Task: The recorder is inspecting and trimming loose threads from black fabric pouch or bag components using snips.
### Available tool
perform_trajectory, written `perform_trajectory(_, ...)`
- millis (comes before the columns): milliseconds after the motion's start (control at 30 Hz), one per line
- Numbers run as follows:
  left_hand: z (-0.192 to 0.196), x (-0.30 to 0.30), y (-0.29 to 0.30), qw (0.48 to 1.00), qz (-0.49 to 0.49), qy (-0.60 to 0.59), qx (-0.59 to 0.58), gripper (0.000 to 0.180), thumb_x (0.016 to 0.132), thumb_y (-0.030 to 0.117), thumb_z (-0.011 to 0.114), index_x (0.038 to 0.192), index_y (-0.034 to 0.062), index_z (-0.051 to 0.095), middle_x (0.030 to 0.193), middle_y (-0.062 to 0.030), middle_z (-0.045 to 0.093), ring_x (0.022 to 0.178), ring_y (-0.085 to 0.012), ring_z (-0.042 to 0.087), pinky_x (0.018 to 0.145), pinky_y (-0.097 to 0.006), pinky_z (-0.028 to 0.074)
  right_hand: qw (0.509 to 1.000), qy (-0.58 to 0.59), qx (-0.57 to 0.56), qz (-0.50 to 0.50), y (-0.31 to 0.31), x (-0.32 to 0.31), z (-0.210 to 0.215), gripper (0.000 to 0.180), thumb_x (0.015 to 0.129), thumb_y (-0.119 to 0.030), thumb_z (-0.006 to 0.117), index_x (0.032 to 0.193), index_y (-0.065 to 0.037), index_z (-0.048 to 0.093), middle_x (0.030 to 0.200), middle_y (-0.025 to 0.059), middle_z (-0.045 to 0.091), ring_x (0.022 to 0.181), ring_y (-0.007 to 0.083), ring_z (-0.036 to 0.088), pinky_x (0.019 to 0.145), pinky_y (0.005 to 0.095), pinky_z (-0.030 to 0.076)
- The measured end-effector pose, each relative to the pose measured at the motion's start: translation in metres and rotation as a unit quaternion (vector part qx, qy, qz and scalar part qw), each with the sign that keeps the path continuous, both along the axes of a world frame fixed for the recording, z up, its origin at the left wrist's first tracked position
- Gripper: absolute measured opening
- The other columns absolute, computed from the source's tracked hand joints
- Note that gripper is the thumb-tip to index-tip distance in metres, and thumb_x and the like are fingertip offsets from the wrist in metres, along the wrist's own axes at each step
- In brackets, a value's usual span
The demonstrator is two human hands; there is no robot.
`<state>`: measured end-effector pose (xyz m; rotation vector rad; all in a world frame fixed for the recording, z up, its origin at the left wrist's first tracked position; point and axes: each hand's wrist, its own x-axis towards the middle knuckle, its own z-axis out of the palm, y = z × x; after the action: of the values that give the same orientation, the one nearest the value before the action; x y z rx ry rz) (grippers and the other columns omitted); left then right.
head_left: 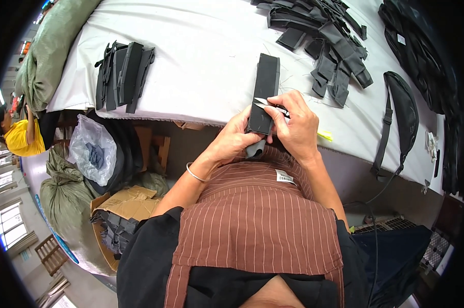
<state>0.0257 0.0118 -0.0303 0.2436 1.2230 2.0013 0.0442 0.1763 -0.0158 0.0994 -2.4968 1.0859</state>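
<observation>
My left hand is closed on the lower part of a black fabric strip, which lies lengthwise over the table's near edge with its far end flat on the cloth. A lower fold of the strip hangs toward my apron. My right hand is closed around a small pair of thread snips. Their two pale pointed blades stand slightly apart over the strip, close to my left fingertips. Most of the snips' handle is hidden inside my right hand.
White cloth covers the table. A stack of black strips lies left, and a loose heap of black pieces far right. A black waist bag rests at right. Below left stands a cardboard box. A person in yellow is far left.
</observation>
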Motion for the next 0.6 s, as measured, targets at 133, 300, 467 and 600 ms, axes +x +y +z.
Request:
perform_trajectory(133,0.002,0.001,-0.001,1.000,0.014,0.008,-0.018,0.043,0.085,-0.007,0.051,0.126,0.0030,0.047,0.097,-0.0080,0.061,0.081,-0.0129,0.060,0.075,-0.027,0.050,1.000,-0.024,-0.018,0.008,0.013,0.000,-0.001,0.012,0.082,-0.016,0.070,0.089,-0.007,0.066,0.084,0.0031,0.061,0.066,0.0188,0.063,0.059,0.0315,0.048)
perform_trajectory(300,-0.004,0.002,-0.006,0.999,0.042,0.002,0.005,0.036,0.088,-0.004,0.051,0.123,0.0035,0.048,0.096,-0.0091,0.061,0.078,-0.0135,0.060,0.071,-0.026,0.050,0.988,-0.063,-0.139,-0.034,0.027,0.013,0.002,0.014,0.082,-0.009,0.068,0.095,-0.005,0.068,0.082,0.0049,0.059,0.074,0.0143,0.059,0.066,0.0278,0.046)
perform_trajectory(467,-0.002,0.002,-0.002,0.994,0.072,-0.030,0.069,0.019,0.093,0.005,0.051,0.112,0.0036,0.050,0.094,-0.0101,0.060,0.075,-0.0149,0.059,0.068,-0.027,0.049,0.992,-0.020,-0.127,0.009,0.020,0.019,-0.008,0.016,0.081,-0.012,0.070,0.096,-0.007,0.069,0.082,0.0055,0.059,0.072,0.0190,0.061,0.064,0.0289,0.047)
perform_trajectory(600,0.002,0.001,-0.001,0.992,0.077,-0.058,0.082,0.020,0.092,0.003,0.050,0.112,0.0034,0.050,0.094,-0.0108,0.060,0.075,-0.0158,0.059,0.068,-0.028,0.050,0.994,-0.015,-0.108,0.006,0.016,0.017,-0.003,0.015,0.081,-0.012,0.070,0.095,-0.007,0.068,0.080,0.0054,0.061,0.069,0.0182,0.061,0.063,0.0290,0.047)
